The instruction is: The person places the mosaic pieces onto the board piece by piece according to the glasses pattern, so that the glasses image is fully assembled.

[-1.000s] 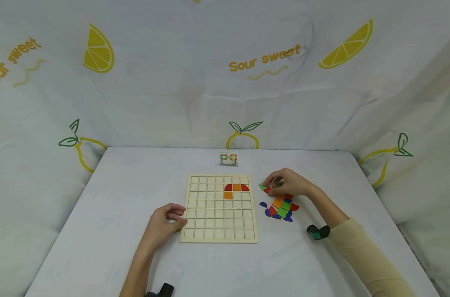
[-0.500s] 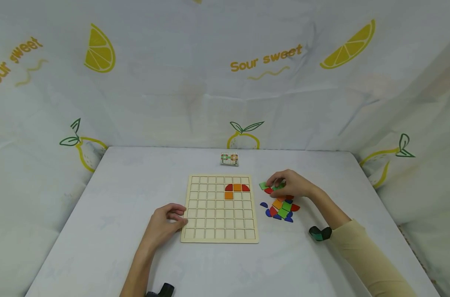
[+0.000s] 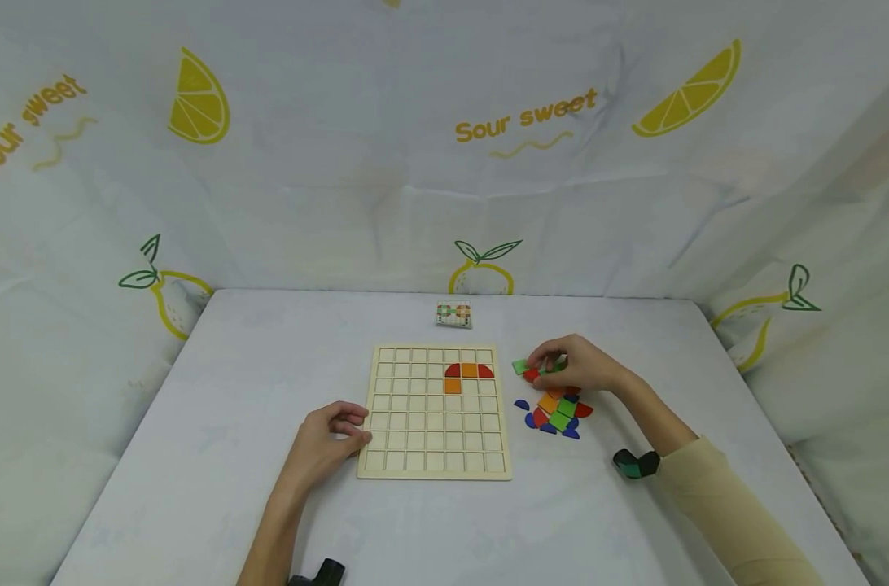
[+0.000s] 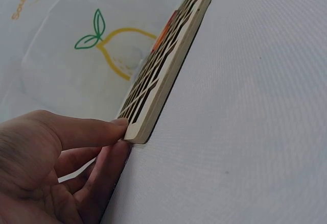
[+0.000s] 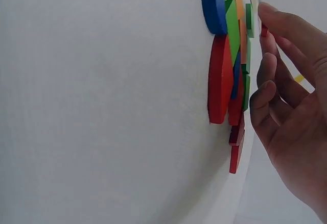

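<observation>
A pale wooden grid board (image 3: 433, 421) lies flat on the table, with two red rounded pieces and two orange squares (image 3: 453, 386) set in its upper right cells. My left hand (image 3: 330, 437) holds the board's left edge; in the left wrist view the thumb (image 4: 97, 132) presses on top near the corner, the fingers against the side. To the right, my right hand (image 3: 572, 364) is over the pile of coloured pieces. It pinches a small red piece (image 5: 264, 31) between thumb and fingertips; its full outline is hidden. Green pieces (image 3: 519, 367) lie beside those fingers.
A small pattern card (image 3: 453, 314) lies behind the board. Blue, red, green and orange pieces (image 3: 560, 413) are heaped right of the board, with one blue half-round (image 3: 521, 404) apart. Behind the table (image 3: 232, 366) hangs a lemon-print cloth (image 3: 342, 163).
The red piece at my right fingertips has shifted and turned slightly. My right hand has barely moved, and the left hand stays on the board's edge.
</observation>
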`<control>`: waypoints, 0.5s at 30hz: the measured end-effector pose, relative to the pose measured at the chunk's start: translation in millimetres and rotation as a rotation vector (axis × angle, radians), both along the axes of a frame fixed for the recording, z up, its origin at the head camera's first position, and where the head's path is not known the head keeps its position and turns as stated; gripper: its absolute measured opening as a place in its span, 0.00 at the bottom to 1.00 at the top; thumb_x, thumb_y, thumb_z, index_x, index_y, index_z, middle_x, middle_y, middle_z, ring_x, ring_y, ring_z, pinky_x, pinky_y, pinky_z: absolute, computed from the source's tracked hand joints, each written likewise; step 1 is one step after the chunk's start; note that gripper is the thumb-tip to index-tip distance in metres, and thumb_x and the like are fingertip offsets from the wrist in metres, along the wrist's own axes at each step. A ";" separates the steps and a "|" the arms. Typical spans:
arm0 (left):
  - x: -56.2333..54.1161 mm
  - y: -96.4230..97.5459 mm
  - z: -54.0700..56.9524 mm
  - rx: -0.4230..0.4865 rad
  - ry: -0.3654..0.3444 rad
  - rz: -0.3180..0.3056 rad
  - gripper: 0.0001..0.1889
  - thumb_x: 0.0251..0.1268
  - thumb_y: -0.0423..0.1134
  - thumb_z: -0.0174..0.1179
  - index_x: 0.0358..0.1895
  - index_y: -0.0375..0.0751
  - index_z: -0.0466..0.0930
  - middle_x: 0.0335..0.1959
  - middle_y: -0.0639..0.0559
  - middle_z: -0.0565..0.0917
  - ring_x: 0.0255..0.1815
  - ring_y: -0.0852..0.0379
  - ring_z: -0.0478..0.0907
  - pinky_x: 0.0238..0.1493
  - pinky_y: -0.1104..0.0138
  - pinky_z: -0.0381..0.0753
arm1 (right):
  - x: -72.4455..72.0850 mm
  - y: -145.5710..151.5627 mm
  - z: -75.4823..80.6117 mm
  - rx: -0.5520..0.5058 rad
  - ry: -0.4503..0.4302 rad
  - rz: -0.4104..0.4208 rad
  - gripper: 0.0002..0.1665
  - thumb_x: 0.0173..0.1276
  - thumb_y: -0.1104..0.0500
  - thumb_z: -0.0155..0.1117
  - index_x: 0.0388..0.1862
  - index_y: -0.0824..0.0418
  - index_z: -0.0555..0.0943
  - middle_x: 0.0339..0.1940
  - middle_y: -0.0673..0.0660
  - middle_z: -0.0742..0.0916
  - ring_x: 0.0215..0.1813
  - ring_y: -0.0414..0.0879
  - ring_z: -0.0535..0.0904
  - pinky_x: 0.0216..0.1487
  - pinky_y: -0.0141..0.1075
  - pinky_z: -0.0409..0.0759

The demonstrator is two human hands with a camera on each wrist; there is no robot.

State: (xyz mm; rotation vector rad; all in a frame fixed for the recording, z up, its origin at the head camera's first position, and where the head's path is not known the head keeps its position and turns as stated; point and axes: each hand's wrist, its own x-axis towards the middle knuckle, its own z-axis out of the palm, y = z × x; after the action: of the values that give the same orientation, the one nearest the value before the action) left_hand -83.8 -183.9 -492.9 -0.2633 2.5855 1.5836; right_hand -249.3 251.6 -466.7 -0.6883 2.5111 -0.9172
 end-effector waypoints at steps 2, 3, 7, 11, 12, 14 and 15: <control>0.4 0.3 0.3 -0.002 -0.001 0.002 0.17 0.60 0.29 0.75 0.53 0.36 0.87 0.45 0.44 0.88 0.39 0.58 0.83 0.36 0.72 0.82 | 0.4 0.2 1.3 -0.014 0.002 -0.005 0.16 0.68 0.56 0.81 0.52 0.56 0.91 0.44 0.52 0.91 0.44 0.47 0.81 0.44 0.29 0.84; 0.7 0.4 0.5 -0.003 -0.002 0.004 0.17 0.60 0.30 0.75 0.53 0.36 0.87 0.45 0.44 0.88 0.39 0.58 0.83 0.36 0.71 0.82 | 0.7 -0.2 2.3 -0.021 0.003 -0.005 0.16 0.68 0.56 0.81 0.52 0.56 0.91 0.43 0.53 0.91 0.44 0.47 0.81 0.44 0.30 0.85; 1.2 0.8 1.2 0.003 -0.004 0.007 0.17 0.60 0.29 0.75 0.53 0.36 0.87 0.45 0.43 0.88 0.39 0.58 0.83 0.35 0.71 0.83 | 2.8 -4.2 8.9 -0.038 0.018 0.004 0.15 0.69 0.55 0.81 0.52 0.55 0.91 0.42 0.52 0.91 0.44 0.47 0.81 0.44 0.31 0.85; 1.1 1.1 1.4 0.009 -0.003 0.008 0.17 0.60 0.29 0.75 0.53 0.36 0.87 0.45 0.43 0.88 0.39 0.58 0.83 0.35 0.71 0.83 | 7.0 -12.8 16.0 -0.054 0.033 0.024 0.15 0.68 0.55 0.81 0.53 0.54 0.91 0.45 0.52 0.92 0.44 0.47 0.81 0.45 0.33 0.85; 1.1 1.1 1.5 0.009 -0.003 0.008 0.17 0.60 0.29 0.75 0.53 0.36 0.87 0.45 0.43 0.88 0.39 0.58 0.83 0.35 0.71 0.83 | 8.2 -15.7 17.2 -0.057 0.034 0.029 0.15 0.68 0.55 0.81 0.53 0.54 0.91 0.46 0.51 0.92 0.44 0.46 0.81 0.45 0.33 0.85; 1.0 1.2 1.5 0.008 -0.003 0.007 0.17 0.60 0.29 0.75 0.53 0.36 0.87 0.45 0.43 0.88 0.39 0.58 0.84 0.35 0.71 0.83 | 10.5 -22.0 19.5 -0.063 0.034 0.036 0.16 0.68 0.54 0.81 0.53 0.53 0.91 0.47 0.51 0.92 0.45 0.46 0.82 0.45 0.33 0.85; 0.9 1.2 1.5 0.007 -0.002 0.007 0.17 0.60 0.29 0.75 0.53 0.36 0.87 0.45 0.43 0.88 0.39 0.58 0.84 0.35 0.71 0.83 | 11.6 -25.6 20.4 -0.066 0.036 0.042 0.16 0.68 0.53 0.81 0.53 0.52 0.91 0.48 0.51 0.93 0.45 0.46 0.82 0.45 0.33 0.85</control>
State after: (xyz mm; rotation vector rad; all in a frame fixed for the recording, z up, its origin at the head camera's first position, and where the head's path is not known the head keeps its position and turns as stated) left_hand -82.9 -182.6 -491.5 -0.2741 2.5797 1.5936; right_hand -237.7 226.0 -446.3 -0.7815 2.4970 -0.9844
